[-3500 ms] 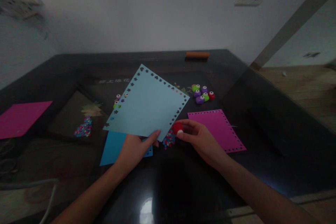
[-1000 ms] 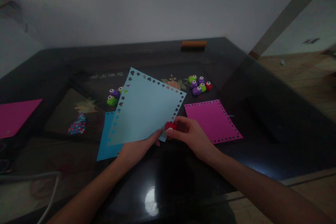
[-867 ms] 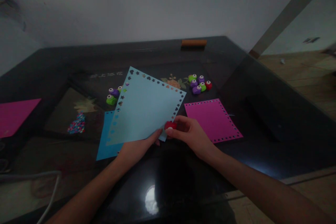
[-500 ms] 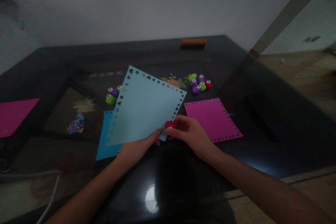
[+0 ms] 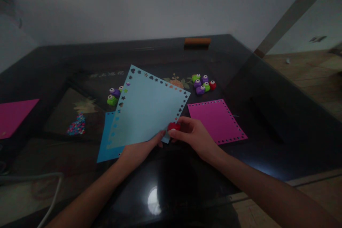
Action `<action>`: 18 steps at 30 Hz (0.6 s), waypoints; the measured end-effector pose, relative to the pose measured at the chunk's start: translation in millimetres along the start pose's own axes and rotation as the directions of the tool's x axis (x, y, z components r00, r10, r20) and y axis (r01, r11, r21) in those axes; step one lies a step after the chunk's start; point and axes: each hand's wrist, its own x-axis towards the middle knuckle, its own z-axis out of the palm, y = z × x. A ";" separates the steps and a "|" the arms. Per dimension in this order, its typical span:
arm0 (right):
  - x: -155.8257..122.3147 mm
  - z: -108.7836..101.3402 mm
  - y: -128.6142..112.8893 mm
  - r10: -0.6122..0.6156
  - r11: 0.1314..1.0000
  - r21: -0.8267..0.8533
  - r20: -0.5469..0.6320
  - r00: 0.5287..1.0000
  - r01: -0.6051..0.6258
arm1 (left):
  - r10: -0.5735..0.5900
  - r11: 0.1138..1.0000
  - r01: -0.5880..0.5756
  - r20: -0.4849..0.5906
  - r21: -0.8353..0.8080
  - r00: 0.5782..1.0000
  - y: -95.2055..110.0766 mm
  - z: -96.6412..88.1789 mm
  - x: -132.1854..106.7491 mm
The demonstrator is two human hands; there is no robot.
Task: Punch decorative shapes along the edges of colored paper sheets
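My left hand [image 5: 139, 149] pinches the near edge of a light blue paper sheet [image 5: 149, 108] whose border is punched with small stars and hearts. My right hand [image 5: 195, 136] is closed around a small red paper punch [image 5: 173, 127] set on the sheet's near right corner. A darker blue sheet [image 5: 108, 149] lies flat under the light one.
A magenta sheet [image 5: 215, 119] with punched edges lies to the right. Several green, purple and red punches [image 5: 203, 84] sit behind it, more punches [image 5: 113, 96] at the left. A confetti heap [image 5: 77, 127], another magenta sheet [image 5: 14, 114] and an orange block [image 5: 197, 41] lie on the dark glass table [image 5: 262, 121].
Since 3.5 s ago the light blue sheet has turned and come down toward the table, and the punch sits at its near corner. Over the last second both hands barely move.
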 end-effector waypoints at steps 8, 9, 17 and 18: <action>0.6 -0.6 0.8 -0.001 1.000 -0.009 0.001 1.000 0.001 | 0.002 1.000 -0.002 0.012 0.001 1.000 -2.1 0.4 -0.2; 0.6 -0.6 0.6 -0.004 1.000 -0.013 0.003 1.000 0.004 | -0.001 1.000 0.001 0.016 -0.001 1.000 -2.1 0.5 -0.2; 1.2 -1.1 0.7 -0.010 1.000 -0.019 0.014 1.000 0.010 | -0.030 1.000 0.030 0.021 0.000 0.999 -1.1 0.7 0.4; 1.3 -1.1 0.9 -0.013 1.000 -0.017 0.015 1.000 0.013 | -0.027 1.000 0.027 0.017 -0.004 0.999 -1.1 0.8 0.5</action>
